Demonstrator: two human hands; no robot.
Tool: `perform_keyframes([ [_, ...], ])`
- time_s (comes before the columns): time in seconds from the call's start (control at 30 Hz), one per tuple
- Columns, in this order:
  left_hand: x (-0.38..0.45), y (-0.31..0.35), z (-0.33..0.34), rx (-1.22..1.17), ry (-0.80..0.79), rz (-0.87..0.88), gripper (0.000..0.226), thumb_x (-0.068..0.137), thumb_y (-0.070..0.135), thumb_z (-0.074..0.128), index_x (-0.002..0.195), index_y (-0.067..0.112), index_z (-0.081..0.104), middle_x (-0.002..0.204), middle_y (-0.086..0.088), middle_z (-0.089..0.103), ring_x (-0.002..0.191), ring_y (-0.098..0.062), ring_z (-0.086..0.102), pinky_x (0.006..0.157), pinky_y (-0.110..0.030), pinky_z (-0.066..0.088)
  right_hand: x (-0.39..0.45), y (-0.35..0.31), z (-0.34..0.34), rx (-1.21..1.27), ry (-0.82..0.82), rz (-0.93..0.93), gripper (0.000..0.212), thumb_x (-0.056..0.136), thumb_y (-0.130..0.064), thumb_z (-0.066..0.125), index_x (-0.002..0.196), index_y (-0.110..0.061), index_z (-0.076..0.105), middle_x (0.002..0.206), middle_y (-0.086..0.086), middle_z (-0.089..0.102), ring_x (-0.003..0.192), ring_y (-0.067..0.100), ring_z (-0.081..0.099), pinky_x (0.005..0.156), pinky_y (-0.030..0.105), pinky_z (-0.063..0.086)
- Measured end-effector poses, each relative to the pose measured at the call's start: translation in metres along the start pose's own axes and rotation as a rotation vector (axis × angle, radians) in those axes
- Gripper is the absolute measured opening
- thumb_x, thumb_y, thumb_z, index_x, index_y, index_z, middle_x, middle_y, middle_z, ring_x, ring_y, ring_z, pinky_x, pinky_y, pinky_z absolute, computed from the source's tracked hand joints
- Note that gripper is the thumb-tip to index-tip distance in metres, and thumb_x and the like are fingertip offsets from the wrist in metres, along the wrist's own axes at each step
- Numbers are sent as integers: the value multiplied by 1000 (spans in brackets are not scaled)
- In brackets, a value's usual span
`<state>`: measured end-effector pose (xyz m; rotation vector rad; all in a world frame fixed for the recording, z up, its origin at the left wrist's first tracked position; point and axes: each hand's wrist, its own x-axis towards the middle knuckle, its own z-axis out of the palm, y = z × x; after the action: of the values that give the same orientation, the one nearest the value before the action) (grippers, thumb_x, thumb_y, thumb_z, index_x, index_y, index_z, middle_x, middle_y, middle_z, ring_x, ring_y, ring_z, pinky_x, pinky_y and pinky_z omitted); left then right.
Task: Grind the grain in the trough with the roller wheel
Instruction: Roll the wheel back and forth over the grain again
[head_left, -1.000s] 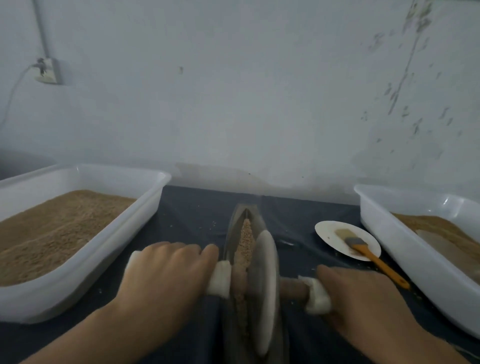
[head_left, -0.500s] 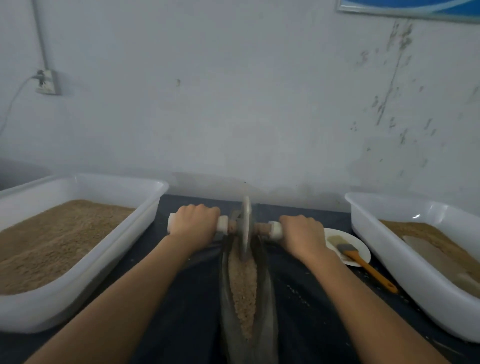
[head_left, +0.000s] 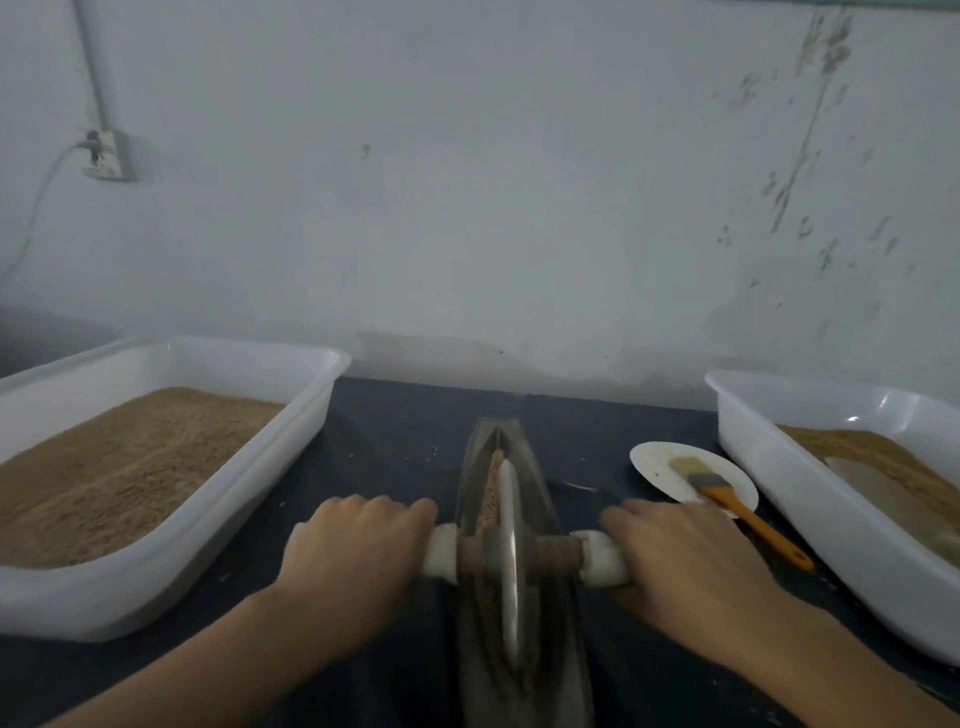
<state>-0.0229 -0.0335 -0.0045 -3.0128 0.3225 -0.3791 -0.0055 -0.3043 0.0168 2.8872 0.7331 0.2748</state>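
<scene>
A: Where is the roller wheel (head_left: 508, 561)?

B: It stands on edge in the narrow metal trough (head_left: 540, 499), about midway along it, on the dark surface (head_left: 395, 441). Brown grain (head_left: 491, 493) lies in the groove beyond the wheel.

A: And the hands?

B: The left hand (head_left: 353, 556) has its grip clamped over the white-wrapped left axle handle (head_left: 439, 556); the right hand (head_left: 680, 561) is wrapped tight around the right axle handle (head_left: 597, 564).

A: What else is there?

B: A white tub (head_left: 291, 467) of grain sits at left, another white bin (head_left: 779, 499) at right. Near the right hand, an orange-handled brush (head_left: 727, 499) rests on a small white plate (head_left: 660, 462).
</scene>
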Motion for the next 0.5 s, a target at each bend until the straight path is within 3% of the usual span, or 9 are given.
perform_keyframes([
  [0.13,69,-17,19,34,78,-72,16,85,37,57,86,31,42,84,7,59,71,-19,56,62,-32,40,68,18,14,-45,70,92,24,81,-44,63,84,-35,42,88,-3,63,77,20,58,60,30,34],
  [0.23,103,-21,20,96,136,-81,12,85,32,57,86,27,46,89,1,62,75,-23,58,61,-33,36,101,30,26,-44,128,142,21,83,-46,61,95,-31,52,97,0,66,87,27,62,64,34,39],
  [0.4,80,-16,12,133,125,22,16,85,30,60,92,26,47,93,2,64,81,-23,61,63,-33,33,72,25,38,23,130,135,23,84,-49,57,96,-31,48,98,-2,66,89,21,63,71,34,47],
  [0.5,30,-7,-5,72,94,84,27,84,33,60,87,30,33,91,7,61,79,-18,58,62,-32,29,20,20,32,43,90,81,26,79,-56,56,90,-37,44,88,-9,63,80,10,60,71,33,50],
])
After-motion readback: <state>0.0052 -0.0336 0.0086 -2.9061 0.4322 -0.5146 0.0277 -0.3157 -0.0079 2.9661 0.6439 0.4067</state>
